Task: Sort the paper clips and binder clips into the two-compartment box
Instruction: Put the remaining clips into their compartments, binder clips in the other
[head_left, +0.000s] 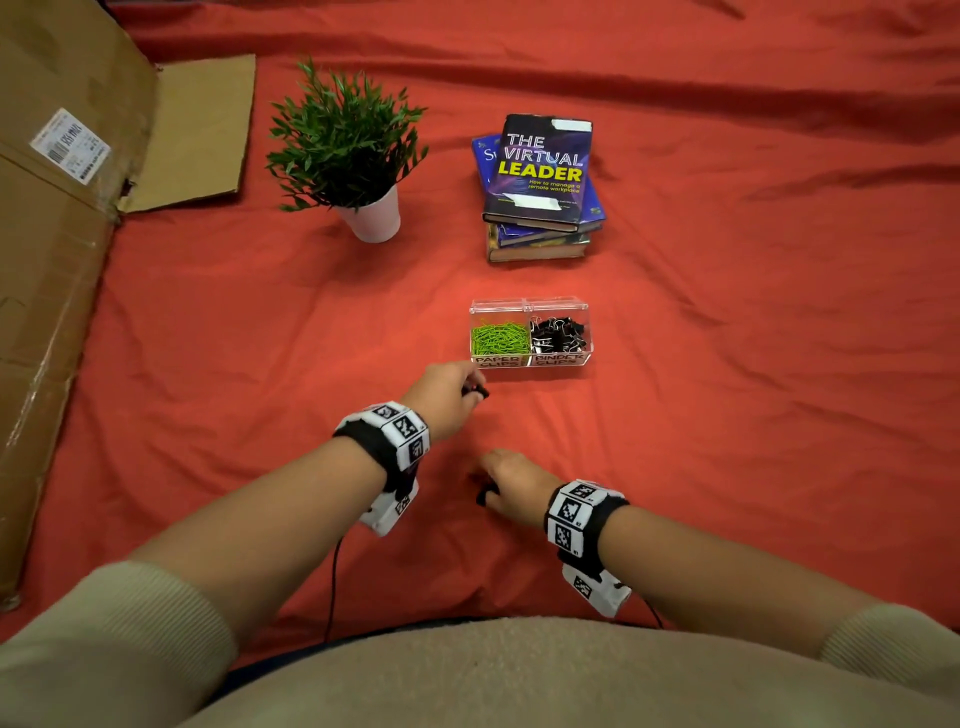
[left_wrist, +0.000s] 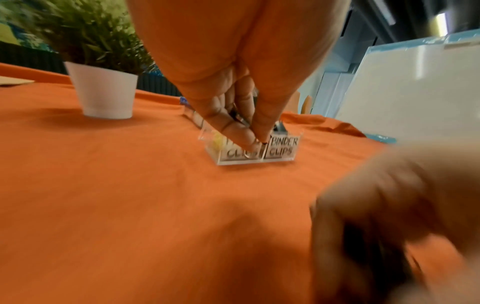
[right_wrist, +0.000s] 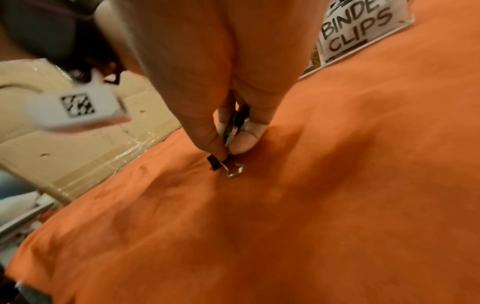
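A clear two-compartment box (head_left: 527, 361) sits on the red cloth. Its left half holds green paper clips (head_left: 500, 339) and its right half black binder clips (head_left: 561, 335). My left hand (head_left: 475, 387) hovers just in front of the box's left corner and pinches a small black binder clip (head_left: 482, 392); in the left wrist view its fingertips (left_wrist: 244, 133) pinch a metal part in front of the box (left_wrist: 283, 151). Nearer to me, my right hand (head_left: 488, 493) reaches down to the cloth. It holds one binder clip (right_wrist: 233, 123) in its fingers and pinches another binder clip (right_wrist: 221, 164) lying on the cloth.
A potted plant (head_left: 353, 150) stands at the back left and a stack of books (head_left: 540, 176) behind the box. A large cardboard box (head_left: 57, 260) lines the left edge. Red cloth (head_left: 753, 415) covers the whole surface.
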